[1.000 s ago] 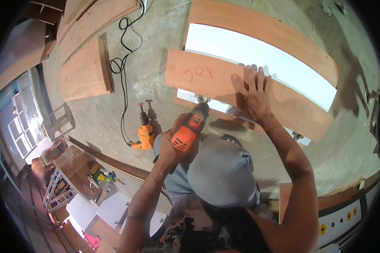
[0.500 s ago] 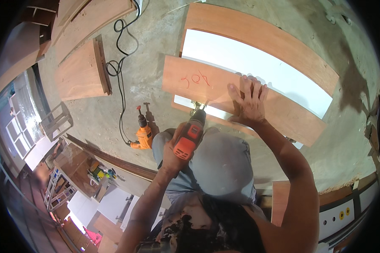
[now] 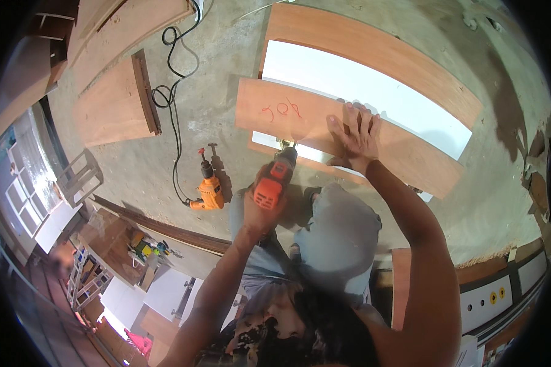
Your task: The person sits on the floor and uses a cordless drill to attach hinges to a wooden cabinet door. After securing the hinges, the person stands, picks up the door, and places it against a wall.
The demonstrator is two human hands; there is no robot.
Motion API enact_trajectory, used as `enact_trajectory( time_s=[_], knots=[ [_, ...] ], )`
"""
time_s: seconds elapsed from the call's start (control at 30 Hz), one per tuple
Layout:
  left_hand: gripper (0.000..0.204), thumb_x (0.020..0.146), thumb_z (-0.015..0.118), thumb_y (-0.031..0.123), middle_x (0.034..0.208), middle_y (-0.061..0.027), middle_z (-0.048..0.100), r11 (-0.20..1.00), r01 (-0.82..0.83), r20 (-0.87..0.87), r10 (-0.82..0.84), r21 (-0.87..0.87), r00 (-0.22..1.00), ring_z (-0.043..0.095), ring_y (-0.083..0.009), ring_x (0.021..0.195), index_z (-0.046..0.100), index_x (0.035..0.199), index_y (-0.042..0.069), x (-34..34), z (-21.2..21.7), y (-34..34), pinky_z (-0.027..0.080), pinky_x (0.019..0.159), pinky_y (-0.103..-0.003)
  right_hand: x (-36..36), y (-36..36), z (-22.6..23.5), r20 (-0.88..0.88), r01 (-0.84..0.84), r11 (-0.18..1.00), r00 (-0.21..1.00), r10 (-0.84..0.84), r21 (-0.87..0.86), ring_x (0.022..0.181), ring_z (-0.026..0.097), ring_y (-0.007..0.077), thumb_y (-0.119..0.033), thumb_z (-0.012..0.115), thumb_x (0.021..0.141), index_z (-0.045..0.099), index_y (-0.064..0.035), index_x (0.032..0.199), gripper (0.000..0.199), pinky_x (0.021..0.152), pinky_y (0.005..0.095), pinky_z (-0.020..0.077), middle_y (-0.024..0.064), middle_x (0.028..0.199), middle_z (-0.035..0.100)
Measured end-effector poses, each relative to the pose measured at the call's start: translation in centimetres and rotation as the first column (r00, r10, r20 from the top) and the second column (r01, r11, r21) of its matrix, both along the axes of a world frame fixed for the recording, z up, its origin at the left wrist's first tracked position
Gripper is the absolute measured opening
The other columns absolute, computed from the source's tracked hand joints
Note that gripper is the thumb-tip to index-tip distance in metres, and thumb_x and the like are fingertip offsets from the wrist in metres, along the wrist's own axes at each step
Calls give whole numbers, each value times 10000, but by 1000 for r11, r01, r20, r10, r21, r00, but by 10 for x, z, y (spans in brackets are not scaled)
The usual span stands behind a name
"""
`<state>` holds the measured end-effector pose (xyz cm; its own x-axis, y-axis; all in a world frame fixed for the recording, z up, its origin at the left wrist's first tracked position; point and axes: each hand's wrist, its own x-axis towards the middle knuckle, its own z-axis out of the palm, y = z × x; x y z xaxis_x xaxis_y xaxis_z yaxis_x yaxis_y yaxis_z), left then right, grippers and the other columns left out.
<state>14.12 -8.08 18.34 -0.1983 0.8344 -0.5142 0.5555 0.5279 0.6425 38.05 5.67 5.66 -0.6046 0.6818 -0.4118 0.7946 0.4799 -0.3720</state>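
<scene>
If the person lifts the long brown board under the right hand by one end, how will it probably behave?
The board looks flat, thin and long, so it probably stays stiff but sags slightly. Its length suggests it would swing awkwardly from one end. Its smooth face under the right hand may slide on the white panel.

A red handwritten mark (image 3: 281, 110) sits on the upper face of the brown board (image 3: 410, 156), toward its left end, left of the right hand (image 3: 356, 137) that presses flat on the same board. The mark is a short row of looping red strokes on the bare wood.

At the lower right edge, white panels (image 3: 493, 300) set in a dark frame carry small round yellow stickers (image 3: 496, 296), side by side.

At the lower left, small bright yellow and green packs (image 3: 146, 248) lie on a shelf; their shape is too small to tell.

No screens show.
</scene>
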Motion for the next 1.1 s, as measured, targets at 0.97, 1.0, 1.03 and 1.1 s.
enact_trajectory(
  time_s=[0.97,1.0,1.03,1.1],
  knots=[
    [315,773,654,3,935,-37,666,749,-653,281,654,-111,702,591,-103,671,630,1086,33,-152,101,-284,488,587,-258,-181,-199,-65,-73,-327,945,942,328,29,896,677,389,-165,491,896,668,-27,928,226,758,435,561,204,907,677],
    [314,777,651,7,933,-38,666,757,-643,297,644,-115,705,592,-104,676,627,1089,31,-150,104,-281,488,591,-259,-179,-201,-56,-83,-225,970,973,217,-96,895,672,396,-174,467,916,657,-32,952,240,768,439,557,206,912,672],
    [317,779,652,10,940,-39,667,786,-607,293,612,-119,735,596,-107,689,626,1094,28,-154,101,-284,490,601,-260,-178,-201,-42,-88,-124,970,990,108,-210,894,667,402,-182,443,936,647,-36,976,254,778,443,553,208,918,667],
    [322,782,654,16,952,-42,671,836,-533,276,546,-127,791,605,-111,714,623,1102,24,-159,101,-284,494,620,-262,-161,-200,-34,-264,-275,951,936,232,-140,823,663,369,-285,385,991,592,-28,1061,337,760,427,545,202,871,654]
  ],
)
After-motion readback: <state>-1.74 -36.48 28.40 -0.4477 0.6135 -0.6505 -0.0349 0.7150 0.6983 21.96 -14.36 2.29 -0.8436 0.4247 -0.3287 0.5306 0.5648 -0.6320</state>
